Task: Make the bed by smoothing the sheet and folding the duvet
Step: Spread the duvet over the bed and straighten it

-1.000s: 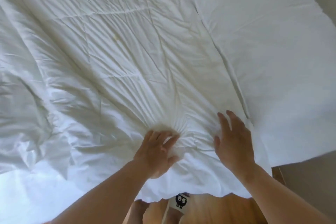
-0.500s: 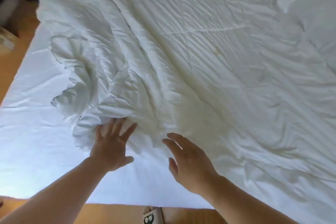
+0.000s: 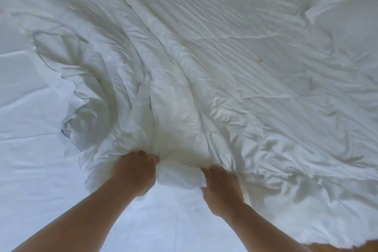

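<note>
White duvet over bare sheet: left hand and right hand, open a moment ago, now each hold a closed grip on its bunched edge; folding probably begins.

A bedroom is showing here: a crumpled white quilted duvet is sprawling from the centre out to 3 o'clock over a flat white bed sheet, which is lying bare at 8 o'clock. A plump white pillow is sitting at 1 o'clock, and a strip of warm brown floor is peeking out at 5 o'clock.
</note>
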`<act>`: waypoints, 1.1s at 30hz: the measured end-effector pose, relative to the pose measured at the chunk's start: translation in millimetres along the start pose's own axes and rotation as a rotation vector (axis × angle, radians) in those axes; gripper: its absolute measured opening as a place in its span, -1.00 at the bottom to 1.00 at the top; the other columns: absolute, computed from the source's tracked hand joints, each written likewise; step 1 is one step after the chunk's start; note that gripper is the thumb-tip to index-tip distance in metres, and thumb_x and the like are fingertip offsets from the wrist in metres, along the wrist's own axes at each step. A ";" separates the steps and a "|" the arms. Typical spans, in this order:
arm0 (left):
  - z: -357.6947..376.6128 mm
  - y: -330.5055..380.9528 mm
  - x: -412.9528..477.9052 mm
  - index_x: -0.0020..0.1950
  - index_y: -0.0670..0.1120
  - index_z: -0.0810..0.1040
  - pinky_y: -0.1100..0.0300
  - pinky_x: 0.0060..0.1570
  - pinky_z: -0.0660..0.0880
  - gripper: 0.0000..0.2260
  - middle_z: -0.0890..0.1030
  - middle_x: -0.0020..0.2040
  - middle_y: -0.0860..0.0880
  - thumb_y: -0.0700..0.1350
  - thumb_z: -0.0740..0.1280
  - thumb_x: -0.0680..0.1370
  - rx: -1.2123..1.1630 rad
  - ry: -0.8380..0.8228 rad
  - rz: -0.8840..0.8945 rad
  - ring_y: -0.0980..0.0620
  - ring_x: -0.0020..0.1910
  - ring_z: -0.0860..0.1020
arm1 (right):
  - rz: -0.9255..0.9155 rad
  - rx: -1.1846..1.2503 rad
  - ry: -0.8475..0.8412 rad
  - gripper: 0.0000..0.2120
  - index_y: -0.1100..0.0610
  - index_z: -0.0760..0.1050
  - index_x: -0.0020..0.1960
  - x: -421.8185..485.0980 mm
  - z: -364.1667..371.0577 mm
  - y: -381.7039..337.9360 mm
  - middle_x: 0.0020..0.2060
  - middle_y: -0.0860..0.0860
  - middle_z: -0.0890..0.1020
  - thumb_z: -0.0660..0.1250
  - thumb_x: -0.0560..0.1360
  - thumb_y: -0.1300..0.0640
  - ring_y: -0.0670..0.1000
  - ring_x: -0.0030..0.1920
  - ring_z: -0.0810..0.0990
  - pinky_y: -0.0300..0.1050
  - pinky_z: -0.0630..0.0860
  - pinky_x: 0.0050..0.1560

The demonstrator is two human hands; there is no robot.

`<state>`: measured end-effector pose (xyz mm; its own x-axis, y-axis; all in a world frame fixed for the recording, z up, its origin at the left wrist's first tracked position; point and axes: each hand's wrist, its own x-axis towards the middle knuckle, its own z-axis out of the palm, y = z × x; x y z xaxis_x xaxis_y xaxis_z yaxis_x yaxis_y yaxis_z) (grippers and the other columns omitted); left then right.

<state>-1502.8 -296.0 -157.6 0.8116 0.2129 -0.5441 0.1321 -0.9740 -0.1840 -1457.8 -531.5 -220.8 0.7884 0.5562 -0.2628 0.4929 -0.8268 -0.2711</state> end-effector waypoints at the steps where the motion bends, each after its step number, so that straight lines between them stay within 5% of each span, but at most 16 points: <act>1: 5.0 -5.5 -12.7 0.44 0.12 0.39 0.08 0.20 0.51 -0.58 0.57 0.25 -0.01 -0.06 0.14 0.57 -0.003 -0.057 0.025 -0.06 0.22 0.56 | -0.041 0.035 -0.012 -0.58 -0.14 0.59 -0.09 -12.0 2.8 -4.3 -0.28 -0.15 0.55 0.59 0.07 -0.10 -0.06 -0.23 0.65 -0.08 0.57 -0.36; 6: 60.8 -38.4 -82.3 0.15 0.18 0.45 -0.04 0.44 0.30 -0.75 0.50 0.07 0.10 0.00 0.10 0.53 -0.047 -0.394 0.056 0.05 0.28 0.52 | -0.176 0.071 -0.151 -0.41 -0.26 0.62 -0.17 -66.5 36.6 -44.2 -0.33 -0.27 0.55 0.53 -0.18 -0.34 -0.23 -0.32 0.60 -0.27 0.58 -0.36; 7: 70.4 -40.5 -88.4 0.08 0.23 0.45 -0.04 0.47 0.28 -0.77 0.52 0.16 0.09 -0.01 0.08 0.54 -0.097 -0.446 0.047 0.05 0.32 0.51 | -0.179 0.071 -0.149 -0.44 -0.28 0.62 -0.17 -71.0 42.8 -48.8 -0.32 -0.27 0.55 0.54 -0.17 -0.32 -0.22 -0.31 0.61 -0.24 0.59 -0.33; 9: 89.5 -43.3 -101.1 0.31 0.30 0.43 0.05 0.48 0.27 -0.63 0.24 0.57 -0.02 -0.04 0.09 0.58 -0.213 -0.455 0.060 0.02 0.45 0.41 | -0.153 0.078 -0.192 -0.46 -0.26 0.61 -0.17 -79.9 49.2 -56.4 -0.28 -0.24 0.57 0.52 -0.16 -0.25 -0.18 -0.24 0.64 -0.21 0.57 -0.29; 10: 91.9 -41.1 -103.8 0.46 0.26 0.33 0.10 0.48 0.27 -0.58 0.05 0.61 -0.05 -0.04 0.12 0.61 -0.245 -0.442 0.049 0.01 0.49 0.35 | -0.131 0.097 -0.225 -0.45 -0.24 0.60 -0.19 -83.6 46.7 -58.0 -0.26 -0.22 0.58 0.49 -0.19 -0.20 -0.16 -0.22 0.65 -0.19 0.56 -0.28; 15: 61.1 -24.9 -119.7 0.58 0.22 0.09 0.06 0.43 0.32 -0.21 0.06 0.60 -0.05 0.24 0.35 0.41 -0.307 -0.486 -0.004 -0.08 0.53 0.26 | -0.003 0.166 -0.287 -0.23 -0.22 0.47 -0.01 -99.0 16.5 -72.8 -0.07 -0.14 0.61 0.41 -0.22 -0.31 -0.07 -0.08 0.67 -0.06 0.59 -0.17; 18: 27.6 -60.8 -130.9 0.46 0.14 0.38 0.18 0.35 0.37 -0.43 0.47 0.40 0.03 0.27 0.31 0.48 -0.507 -0.293 -0.015 0.05 0.38 0.45 | 0.002 0.193 -0.380 -0.20 -0.27 0.29 0.40 -102.2 -10.9 -86.9 0.35 -0.12 0.41 0.29 0.18 -0.42 0.01 0.41 0.39 0.03 0.32 0.40; 22: 3.9 -148.6 -130.1 0.20 0.00 0.52 0.27 0.08 0.42 -0.75 0.66 0.05 0.02 0.04 0.24 0.57 -0.460 0.191 -0.141 0.01 0.12 0.60 | 0.046 0.463 -0.296 -0.07 -0.21 0.13 0.54 -88.2 -37.5 -131.8 0.45 -0.16 0.27 0.15 0.27 -0.59 -0.10 0.46 0.31 -0.12 0.31 0.42; 27: 17.7 -248.3 -94.8 0.56 0.14 0.13 0.01 0.27 0.46 -0.37 0.32 0.39 -0.05 0.18 0.31 0.55 -0.316 0.051 -0.296 -0.11 0.35 0.39 | -0.074 0.567 -0.037 -0.30 -0.13 0.08 0.58 -41.9 -62.3 -242.4 0.50 -0.19 0.17 0.28 0.53 -0.19 -0.15 0.48 0.27 -0.24 0.34 0.40; 30: 22.3 -273.0 -38.1 0.59 0.16 0.05 0.01 0.34 0.41 -0.25 0.34 0.43 -0.10 0.32 0.29 0.50 -0.580 0.092 -0.209 -0.10 0.38 0.41 | -0.139 0.619 -0.032 -0.27 -0.10 0.05 0.60 12.5 -64.4 -312.0 0.56 -0.15 0.12 0.31 0.54 -0.08 -0.13 0.56 0.16 -0.23 0.23 0.48; 33: 10.5 -274.2 25.5 0.60 0.16 -0.05 0.04 0.22 0.49 -0.08 0.41 0.44 -0.14 0.38 0.37 0.41 -0.935 0.048 -0.268 -0.14 0.33 0.49 | 0.054 0.605 -0.072 -0.05 -0.07 -0.24 0.62 75.5 -40.2 -351.5 0.62 -0.06 -0.10 0.38 0.52 -0.05 -0.06 0.62 -0.11 -0.13 0.06 0.57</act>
<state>-1524.3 -22.7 -129.6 0.7080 0.4535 -0.5414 0.6979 -0.5665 0.4382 -1556.7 -202.3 -108.1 0.7690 0.5367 -0.3473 0.1400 -0.6715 -0.7277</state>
